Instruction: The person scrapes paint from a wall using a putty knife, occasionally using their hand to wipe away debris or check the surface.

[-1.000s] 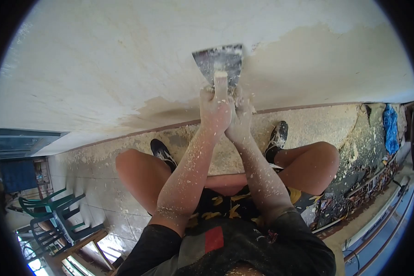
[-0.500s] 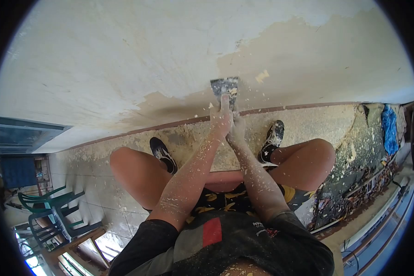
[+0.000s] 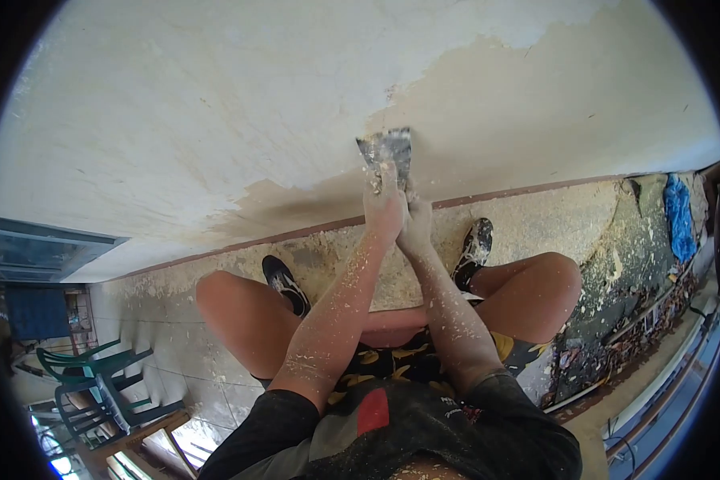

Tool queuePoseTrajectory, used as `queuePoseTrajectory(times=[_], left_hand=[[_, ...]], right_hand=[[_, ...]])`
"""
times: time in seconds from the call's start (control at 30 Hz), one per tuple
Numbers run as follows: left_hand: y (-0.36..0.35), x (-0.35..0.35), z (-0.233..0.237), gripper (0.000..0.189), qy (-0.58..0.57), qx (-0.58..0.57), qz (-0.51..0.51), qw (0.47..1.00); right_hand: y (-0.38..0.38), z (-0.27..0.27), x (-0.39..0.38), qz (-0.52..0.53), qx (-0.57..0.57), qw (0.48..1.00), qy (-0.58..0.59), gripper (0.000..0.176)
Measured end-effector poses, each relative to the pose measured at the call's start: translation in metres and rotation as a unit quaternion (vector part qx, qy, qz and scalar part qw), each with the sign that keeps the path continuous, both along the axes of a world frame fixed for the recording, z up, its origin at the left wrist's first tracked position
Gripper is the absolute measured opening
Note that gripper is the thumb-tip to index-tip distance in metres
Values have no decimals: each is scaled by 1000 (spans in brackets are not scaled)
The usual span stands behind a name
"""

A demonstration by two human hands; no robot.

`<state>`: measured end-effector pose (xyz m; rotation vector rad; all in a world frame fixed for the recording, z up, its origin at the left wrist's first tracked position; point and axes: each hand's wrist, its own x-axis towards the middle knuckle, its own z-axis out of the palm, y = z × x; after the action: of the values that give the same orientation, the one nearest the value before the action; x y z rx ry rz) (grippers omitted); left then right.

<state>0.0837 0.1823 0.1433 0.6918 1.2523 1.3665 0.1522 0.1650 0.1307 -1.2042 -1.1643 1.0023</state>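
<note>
Dusty left hand (image 3: 385, 211) and right hand (image 3: 415, 226) clench the handle of a wide, grey metal scraper (image 3: 389, 149), its blade at the wall. Beige surface (image 3: 520, 104) is bared rightward; off-white coating (image 3: 200, 104) still covers the left, unstripped.

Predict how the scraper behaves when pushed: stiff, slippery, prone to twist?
The scraper is probably fairly stiff: its broad end looks flat, no visible bend. It may twist if a corner catches, since it flares wider than the grip. Possibly a bit slippery too: the left hand and right hand look dusty.
</note>
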Motion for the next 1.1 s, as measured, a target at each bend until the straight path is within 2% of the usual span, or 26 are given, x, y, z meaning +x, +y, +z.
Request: queuePoseTrajectory(times=[0.03,0.07,0.13,0.17,0.2,0.23,0.3,0.33,0.4,0.43,0.5,0.53,0.57,0.6,0.63,0.67,0.7,0.73,0.77,0.83,0.87,0.9,0.97,1.0,1.03,1.1], left_hand=[[20,0,8,36,163,93,22,982],[13,3,10,41,202,108,52,972],[-2,11,16,50,283,129,116,943],[-11,7,5,38,162,31,48,985],[-15,5,1,27,41,-71,-23,996],[-16,8,5,27,43,-63,-22,997],[-5,10,10,34,4,21,-7,1000],[4,9,13,34,4,8,-5,1000],[24,11,25,46,138,116,19,983],[21,14,29,50,181,148,28,972],[-2,22,46,46,30,12,10,999],[-7,23,32,46,30,23,9,999],[-13,22,1,46,4,4,8,1000],[-12,20,-16,47,-20,-15,5,1000],[-6,20,7,47,-17,-12,3,1000],[-6,25,45,48,49,-38,8,998],[-5,27,61,49,114,-71,11,991],[9,26,40,49,112,-88,12,990],[28,26,9,50,208,84,58,973],[19,22,-8,50,250,153,49,955],[15,21,-16,50,269,188,46,943],[-2,15,-38,32,129,89,3,988],[-13,16,-17,21,-6,-12,-44,999],[-8,21,-1,21,-18,14,-12,1000],[-9,25,11,22,-34,27,21,999],[-19,25,-1,25,-17,-3,22,1000]], right_hand=[[19,35,12,89,-42,993,-57,38],[27,47,18,179,-82,974,-112,42],[1,20,17,158,-128,970,-136,41],[2,6,15,129,-143,968,-161,40],[-3,-22,7,126,-129,970,-162,40],[-13,-23,-9,21,-13,993,-115,35],[1,-28,-6,-17,83,996,-42,31],[7,22,9,-14,70,997,-42,31],[27,85,29,182,-159,965,-106,35],[16,71,30,185,-170,962,-107,35],[8,20,28,149,-115,976,-108,37],[3,-18,19,147,-105,977,-109,37],[-6,-62,3,36,-22,996,-74,35],[-4,-56,0,-7,31,999,-34,36],[-2,-49,-2,-48,87,995,0,39],[0,-10,9,-46,77,996,0,39],[9,27,23,36,-28,997,-65,38],[15,47,31,120,-133,976,-127,38],[13,53,33,126,-150,972,-129,38],[16,65,31,108,-140,984,-8,37],[9,33,22,106,-129,986,-7,37],[-2,-28,6,4,-25,1000,-11,35],[-10,-40,-3,-99,80,992,-3,35],[-5,-42,1,-49,59,997,5,35],[-2,-9,11,-2,26,1000,-13,35],[12,66,33,91,-38,992,-76,35]])
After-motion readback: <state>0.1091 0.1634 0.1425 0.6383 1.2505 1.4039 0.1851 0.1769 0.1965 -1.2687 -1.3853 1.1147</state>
